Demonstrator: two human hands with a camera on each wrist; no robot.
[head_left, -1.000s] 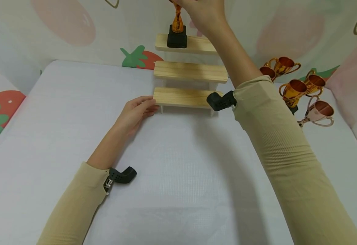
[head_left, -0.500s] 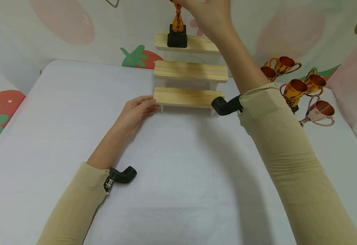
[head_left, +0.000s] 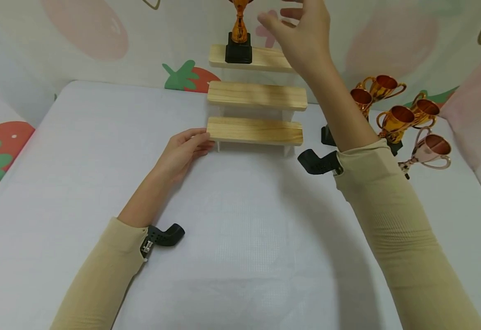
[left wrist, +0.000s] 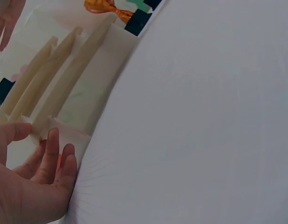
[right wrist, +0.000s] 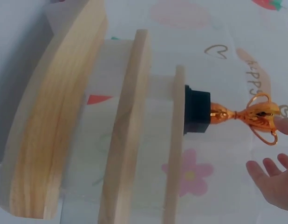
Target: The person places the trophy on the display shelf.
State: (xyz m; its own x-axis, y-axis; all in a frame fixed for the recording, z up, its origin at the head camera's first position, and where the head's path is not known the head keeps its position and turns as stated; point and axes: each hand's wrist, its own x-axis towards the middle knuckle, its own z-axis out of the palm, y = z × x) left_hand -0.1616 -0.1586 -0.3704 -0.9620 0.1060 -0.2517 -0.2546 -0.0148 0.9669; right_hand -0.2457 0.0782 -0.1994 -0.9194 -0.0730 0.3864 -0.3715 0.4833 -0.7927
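A three-step wooden display stand (head_left: 254, 130) with clear supports stands at the back of the table. My left hand (head_left: 184, 153) grips the left end of its lowest shelf, thumb on one side and fingertips on the other, as the left wrist view shows. On the left part of the top shelf, a gold trophy cup (right wrist: 221, 113) with a black base (head_left: 238, 49) stands upright; the head view cuts off its top. To its right, my right hand (head_left: 306, 39) hovers with fingers spread and nothing in them. The right wrist view shows its fingers (right wrist: 258, 170) just beyond the cup's rim.
Several gold trophies (head_left: 396, 121) and one rose-coloured trophy (head_left: 431, 145) stand at the table's right, partly behind my right forearm. A printed cloth backdrop (head_left: 141, 55) hangs directly behind the stand. A white cloth (head_left: 232, 229) covers the table.
My right hand has let go of the trophy on the top shelf and drawn away to the right, fingers opening. My left hand and the stand have stayed put.
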